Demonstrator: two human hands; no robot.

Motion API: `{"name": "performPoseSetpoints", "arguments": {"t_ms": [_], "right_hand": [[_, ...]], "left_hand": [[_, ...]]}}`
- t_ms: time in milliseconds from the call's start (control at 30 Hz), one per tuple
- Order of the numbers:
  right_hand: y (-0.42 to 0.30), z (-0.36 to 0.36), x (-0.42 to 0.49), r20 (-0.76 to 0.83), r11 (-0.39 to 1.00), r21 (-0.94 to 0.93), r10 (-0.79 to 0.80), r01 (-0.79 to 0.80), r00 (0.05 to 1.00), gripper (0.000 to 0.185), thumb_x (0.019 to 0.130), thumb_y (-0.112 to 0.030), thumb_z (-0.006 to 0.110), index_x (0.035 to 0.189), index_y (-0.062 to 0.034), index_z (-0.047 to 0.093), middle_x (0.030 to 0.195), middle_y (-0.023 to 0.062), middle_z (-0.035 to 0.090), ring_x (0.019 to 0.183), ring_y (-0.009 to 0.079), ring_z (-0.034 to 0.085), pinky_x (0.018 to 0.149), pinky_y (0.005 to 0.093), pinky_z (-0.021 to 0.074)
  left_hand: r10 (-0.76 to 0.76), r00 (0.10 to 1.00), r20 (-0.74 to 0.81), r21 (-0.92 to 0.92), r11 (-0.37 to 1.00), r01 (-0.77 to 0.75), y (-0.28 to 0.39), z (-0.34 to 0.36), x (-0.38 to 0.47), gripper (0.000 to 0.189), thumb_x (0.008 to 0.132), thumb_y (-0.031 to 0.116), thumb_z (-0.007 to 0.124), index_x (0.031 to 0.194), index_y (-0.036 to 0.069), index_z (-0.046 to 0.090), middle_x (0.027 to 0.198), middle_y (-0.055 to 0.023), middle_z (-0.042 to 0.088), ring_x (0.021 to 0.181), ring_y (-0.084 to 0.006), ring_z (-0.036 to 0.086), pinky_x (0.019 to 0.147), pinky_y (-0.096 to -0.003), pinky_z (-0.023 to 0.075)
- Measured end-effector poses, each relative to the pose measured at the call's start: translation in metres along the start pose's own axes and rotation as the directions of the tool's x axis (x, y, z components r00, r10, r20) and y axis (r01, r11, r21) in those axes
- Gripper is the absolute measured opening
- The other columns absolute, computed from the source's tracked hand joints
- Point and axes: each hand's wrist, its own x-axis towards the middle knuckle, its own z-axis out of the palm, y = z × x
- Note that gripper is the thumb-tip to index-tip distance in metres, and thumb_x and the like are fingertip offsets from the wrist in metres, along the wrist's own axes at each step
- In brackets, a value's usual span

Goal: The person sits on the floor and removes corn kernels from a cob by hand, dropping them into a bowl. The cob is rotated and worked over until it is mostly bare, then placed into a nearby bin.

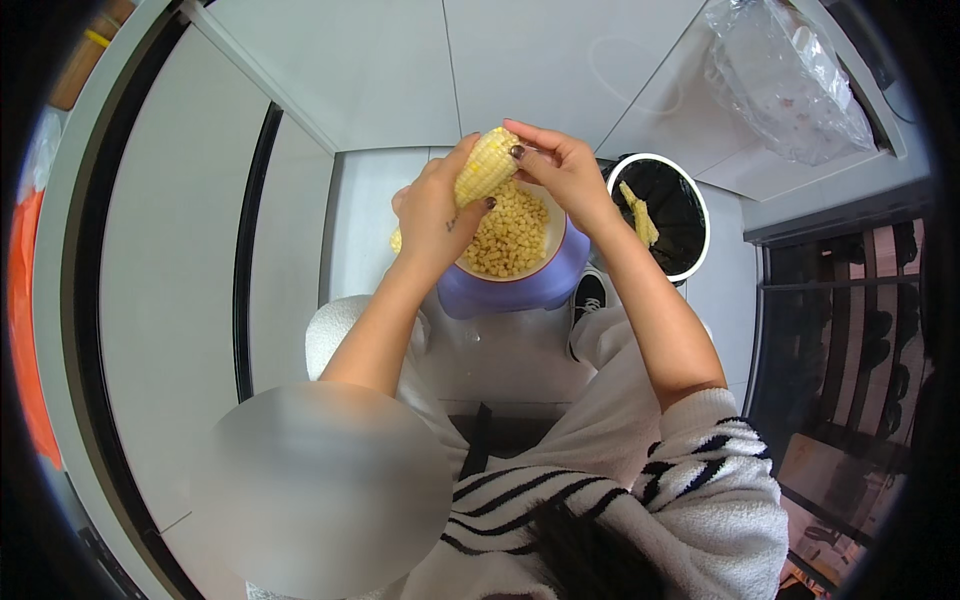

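An ear of corn (484, 166), pale yellow with its rows of kernels exposed, is held above a bowl. My left hand (435, 202) wraps around its lower part, thumb along the near side. At the upper end, my right hand (556, 169) has its thumb and fingers on the cob's tip. Directly below, a white bowl with a red rim (556, 238) holds a heap of loose corn kernels (510, 236). The bowl rests on a purple plastic stool (487, 296). Part of another corn ear (396, 240) shows at the left, mostly hidden behind my left hand.
Right of the stool stands a bin with a white rim (703, 217) and black liner, with stripped cobs (640, 214) inside. A clear plastic bag (787, 82) hangs at upper right. White cabinet panels (375, 67) close off the front; a dark glass oven-like front (840, 337) is at right.
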Motion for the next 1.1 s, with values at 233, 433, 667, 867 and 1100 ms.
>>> {"name": "performPoseSetpoints", "arguments": {"t_ms": [233, 433, 667, 867, 1100], "right_hand": [[0.005, -0.007, 0.003, 0.045, 0.998, -0.040, -0.044, 0.046, 0.998, 0.044, 0.098, 0.002, 0.045, 0.138, -0.0067, 0.060, 0.123, 0.0052, 0.065, 0.106, 0.0102, 0.062, 0.093, 0.0266, 0.0542], [0.003, -0.009, 0.005, 0.028, 0.995, -0.091, -0.046, 0.048, 0.999, 0.039, 0.100, -0.007, 0.049, 0.137, -0.0067, 0.060, 0.118, 0.0046, 0.066, 0.107, 0.0102, 0.061, 0.101, 0.0294, 0.0495], [-0.005, -0.005, 0.001, 0.060, 0.994, 0.048, 0.097, -0.100, 0.993, 0.041, 0.099, -0.012, 0.057, 0.138, -0.0008, 0.057, 0.110, 0.0058, 0.068, 0.099, 0.0116, 0.065, 0.087, 0.0271, 0.0586], [-0.005, -0.008, 0.001, 0.088, 0.994, -0.009, 0.109, -0.109, 0.990, 0.043, 0.098, -0.011, 0.059, 0.140, 0.0002, 0.054, 0.107, 0.0055, 0.067, 0.094, 0.0111, 0.066, 0.083, 0.0256, 0.0600], [0.000, -0.009, 0.002, 0.096, 0.999, -0.013, 0.040, -0.038, 0.995, 0.040, 0.098, -0.007, 0.054, 0.138, -0.0017, 0.057, 0.108, 0.0040, 0.066, 0.092, 0.0081, 0.064, 0.086, 0.0249, 0.0577]], "left_hand": [[-0.007, 0.999, 0.036, -0.140, 0.990, 0.012, -0.011, 0.001, 0.004, 0.077, 0.071, -0.002, 0.076, 0.142, 0.016, 0.054, 0.123, -0.0132, 0.068, 0.114, -0.0271, 0.065, 0.096, -0.0335, 0.0496], [-0.009, 1.000, 0.003, 0.090, 0.996, 0.009, 0.002, -0.002, 0.000, 0.076, 0.070, 0.000, 0.075, 0.141, 0.019, 0.055, 0.113, -0.0078, 0.068, 0.106, -0.0265, 0.066, 0.098, -0.0413, 0.0441], [0.162, 0.982, -0.096, 0.373, 0.921, -0.116, 0.003, -0.001, -0.004, 0.073, 0.071, -0.002, 0.071, 0.137, 0.028, 0.059, 0.106, -0.0014, 0.064, 0.104, -0.0223, 0.062, 0.102, -0.0621, 0.0289], [0.314, 0.942, -0.122, 0.498, 0.840, -0.216, 0.000, -0.001, -0.001, 0.070, 0.072, -0.006, 0.068, 0.132, 0.030, 0.063, 0.105, -0.0005, 0.063, 0.098, -0.0216, 0.062, 0.104, -0.0614, 0.0280], [0.310, 0.943, -0.125, 0.482, 0.850, -0.215, -0.002, -0.001, -0.001, 0.072, 0.070, -0.006, 0.068, 0.132, 0.031, 0.063, 0.106, 0.0000, 0.063, 0.097, -0.0212, 0.061, 0.104, -0.0619, 0.0266]]}}
